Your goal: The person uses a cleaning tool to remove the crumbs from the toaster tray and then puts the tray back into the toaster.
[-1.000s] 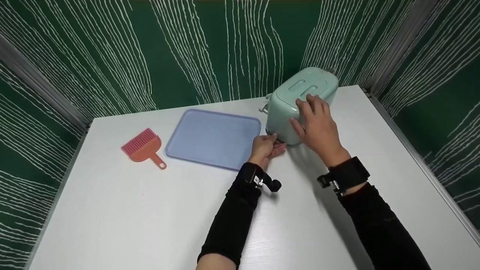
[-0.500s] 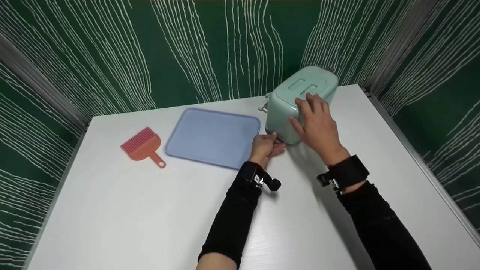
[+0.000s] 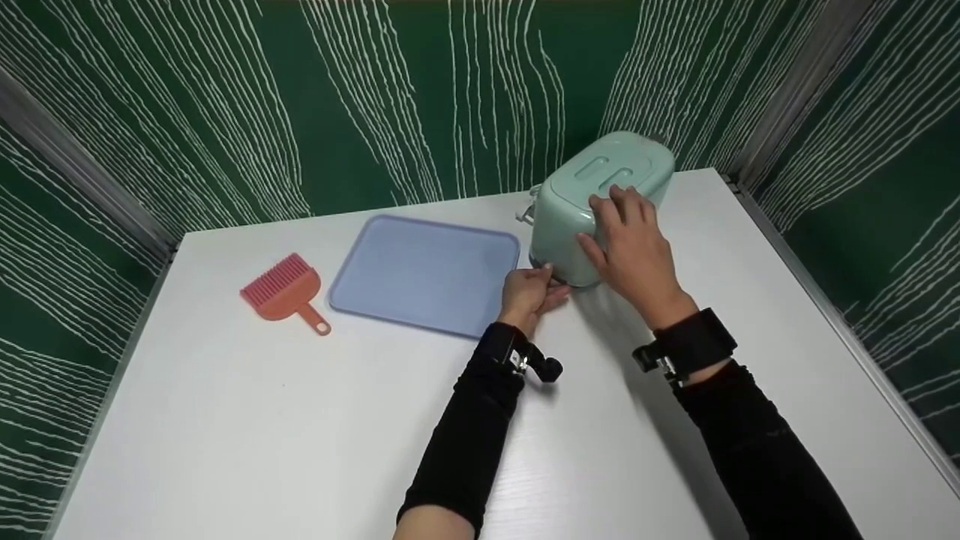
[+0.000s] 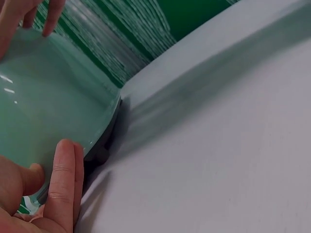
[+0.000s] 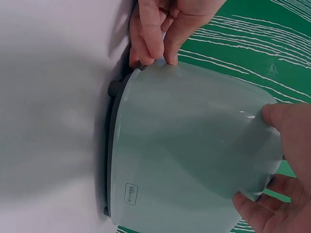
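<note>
A mint-green toaster (image 3: pixel 561 238) with two raised bars on its top stands at the table's back right. My left hand (image 3: pixel 527 296) is at its lower near-left corner. In the left wrist view, the left thumb (image 4: pixel 33 178) lies against the toaster's lower side and two straight fingers (image 4: pixel 62 182) lie beside its dark base. From the right wrist view, that hand's thumb and fingers close on the bottom corner by a small dark edge; the exact part is mostly hidden. My right hand (image 3: pixel 639 255) holds the top near end, thumb on the side, fingers bent over the top.
A blue tray (image 3: pixel 427 274) lies left of the toaster, partly behind the left wrist. Farther left is an orange dustpan-shaped piece (image 3: pixel 289 292) with red comb-like teeth. A pale cord (image 3: pixel 527 214) sits behind the toaster. Green walls with white streaks enclose the white table (image 3: pixel 300 435).
</note>
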`<state>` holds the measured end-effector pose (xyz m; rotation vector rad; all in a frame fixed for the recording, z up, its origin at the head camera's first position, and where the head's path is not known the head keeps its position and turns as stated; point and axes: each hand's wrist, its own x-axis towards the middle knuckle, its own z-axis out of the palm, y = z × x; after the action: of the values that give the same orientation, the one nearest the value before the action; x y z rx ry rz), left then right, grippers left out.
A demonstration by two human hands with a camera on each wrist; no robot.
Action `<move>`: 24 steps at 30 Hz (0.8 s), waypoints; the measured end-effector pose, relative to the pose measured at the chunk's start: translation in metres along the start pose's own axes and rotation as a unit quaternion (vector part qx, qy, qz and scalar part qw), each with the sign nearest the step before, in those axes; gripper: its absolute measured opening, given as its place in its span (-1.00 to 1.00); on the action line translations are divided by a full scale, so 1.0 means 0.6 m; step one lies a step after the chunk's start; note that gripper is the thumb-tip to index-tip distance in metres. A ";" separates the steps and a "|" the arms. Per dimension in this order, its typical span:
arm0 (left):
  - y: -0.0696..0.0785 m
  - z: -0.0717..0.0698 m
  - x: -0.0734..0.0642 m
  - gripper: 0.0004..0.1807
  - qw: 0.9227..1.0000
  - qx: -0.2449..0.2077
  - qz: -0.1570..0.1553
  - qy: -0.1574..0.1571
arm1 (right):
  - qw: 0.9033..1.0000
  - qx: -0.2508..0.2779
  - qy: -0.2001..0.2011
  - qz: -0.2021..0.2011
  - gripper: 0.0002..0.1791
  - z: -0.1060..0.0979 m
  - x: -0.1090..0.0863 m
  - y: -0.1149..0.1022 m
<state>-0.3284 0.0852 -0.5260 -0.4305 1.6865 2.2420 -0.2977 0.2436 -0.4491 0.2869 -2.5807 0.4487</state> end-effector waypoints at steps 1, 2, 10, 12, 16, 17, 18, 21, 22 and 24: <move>0.000 0.000 0.000 -0.74 1.000 0.003 0.001 0.001 | 1.000 -0.001 0.002 -0.001 -0.39 0.000 0.000 0.000; 0.000 0.001 0.000 -0.74 1.000 0.005 0.002 0.003 | 1.000 -0.002 0.003 -0.002 -0.40 0.000 0.000 -0.001; 0.001 0.005 -0.005 -0.82 0.999 0.027 0.023 0.029 | 1.000 -0.004 0.005 -0.005 -0.40 -0.002 0.002 -0.001; 0.001 0.005 -0.006 -0.81 0.999 0.031 0.027 0.027 | 1.000 -0.005 0.004 -0.006 -0.39 -0.002 0.003 -0.001; 0.002 0.005 -0.008 -0.81 0.998 0.041 0.024 0.035 | 1.000 -0.007 -0.001 -0.007 -0.38 0.000 0.003 0.000; 0.002 0.005 -0.009 -0.81 0.998 0.047 0.024 0.038 | 1.000 -0.008 -0.001 -0.006 -0.37 0.000 0.003 0.001; 0.003 0.005 -0.009 -0.81 0.997 0.054 0.025 0.042 | 1.000 -0.009 -0.001 -0.006 -0.37 0.000 0.002 0.001; 0.003 0.006 -0.009 -0.80 0.995 0.080 0.031 0.054 | 1.000 -0.011 -0.002 -0.004 -0.37 0.001 0.002 0.001; 0.003 0.006 -0.009 -0.80 0.994 0.086 0.033 0.056 | 1.000 -0.011 -0.003 -0.004 -0.37 0.001 0.002 0.000; 0.002 0.005 -0.007 -0.79 0.993 0.101 0.037 0.058 | 1.000 -0.008 -0.006 -0.002 -0.36 0.001 0.002 0.000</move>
<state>-0.3255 0.0876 -0.5225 -0.4637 1.9944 2.1040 -0.2988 0.2430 -0.4491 0.2910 -2.5931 0.4257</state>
